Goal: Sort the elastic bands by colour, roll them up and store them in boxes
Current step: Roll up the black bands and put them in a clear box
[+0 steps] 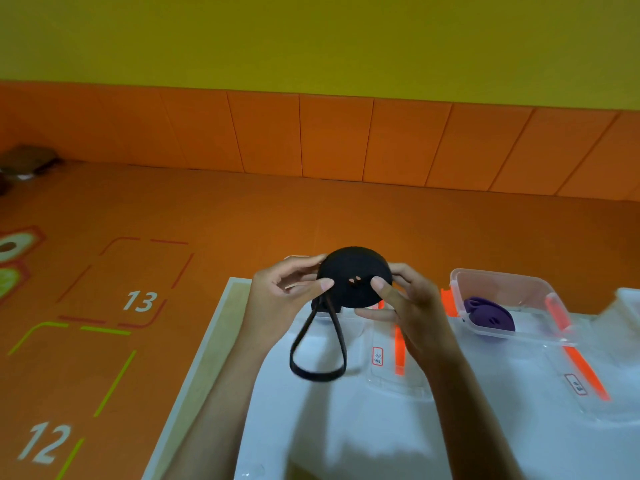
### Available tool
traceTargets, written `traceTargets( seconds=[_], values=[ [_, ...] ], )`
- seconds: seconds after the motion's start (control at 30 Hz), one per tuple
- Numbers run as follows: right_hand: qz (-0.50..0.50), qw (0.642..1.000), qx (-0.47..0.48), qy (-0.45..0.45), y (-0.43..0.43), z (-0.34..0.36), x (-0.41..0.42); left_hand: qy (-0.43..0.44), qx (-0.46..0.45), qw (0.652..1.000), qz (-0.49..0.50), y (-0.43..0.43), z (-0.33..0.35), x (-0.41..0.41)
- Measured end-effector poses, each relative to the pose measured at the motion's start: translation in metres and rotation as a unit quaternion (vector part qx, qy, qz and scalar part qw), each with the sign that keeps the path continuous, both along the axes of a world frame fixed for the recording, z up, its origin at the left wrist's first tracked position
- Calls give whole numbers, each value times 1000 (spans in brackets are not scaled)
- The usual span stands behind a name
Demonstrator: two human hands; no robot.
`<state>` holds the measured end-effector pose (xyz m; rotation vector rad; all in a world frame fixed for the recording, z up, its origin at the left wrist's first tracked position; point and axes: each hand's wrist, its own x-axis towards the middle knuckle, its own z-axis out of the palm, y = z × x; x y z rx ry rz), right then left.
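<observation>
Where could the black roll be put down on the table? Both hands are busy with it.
Bare white table lies near the person, between the forearms, below the dangling loop of the black elastic band roll. Crowded: the far strip, with the clear plastic box holding a purple band roll and the flat clear lids beside it.

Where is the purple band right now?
The rolled purple band sits inside the open clear box on the table's right side, beyond the right hand.

White table (346,427), clear boxes (502,306), lids (575,386)
</observation>
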<state>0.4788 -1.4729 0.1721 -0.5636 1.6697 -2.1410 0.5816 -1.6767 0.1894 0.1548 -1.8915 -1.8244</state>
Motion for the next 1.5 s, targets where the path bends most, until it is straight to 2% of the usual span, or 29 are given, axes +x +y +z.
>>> traceTargets(
  seconds=[0.07,0.17,0.2,0.37,0.53,0.63,0.73,0.8,0.97,1.13,1.27,1.33,1.5],
  values=[
    [24,999,14,17,1,1,1,-3,-11,1000,1,-3,3,2],
    [52,985,129,103,6,6,-2,-14,-46,999,-23,-8,5,6],
    [54,983,140,104,8,6,-4,-25,-53,998,-28,-9,5,6],
    [16,995,94,33,3,4,-3,-24,-1,1000,9,3,-2,3],
    [-12,999,27,-38,-6,-4,6,-36,6,998,44,-1,-11,5],
    [20,998,23,-61,-13,-10,14,-40,43,997,47,-6,-12,7],
    [84,984,155,5,-7,-2,12,-44,59,996,44,-13,-15,14],
    [89,977,189,30,-4,3,9,-57,56,997,21,-16,-18,19],
    [20,989,146,28,-15,1,19,-73,41,996,16,-23,-19,22],
    [-18,994,88,-55,-31,-6,34,-107,60,992,-5,-43,-23,31],
    [19,989,56,-132,-42,-14,53,-110,118,987,-19,-56,-25,41],
    [47,987,54,-143,-44,-15,62,-123,136,983,-21,-59,-28,45],
    [-12,989,63,-135,-49,-15,83,-146,149,978,-27,-49,-43,56]
  ],
)
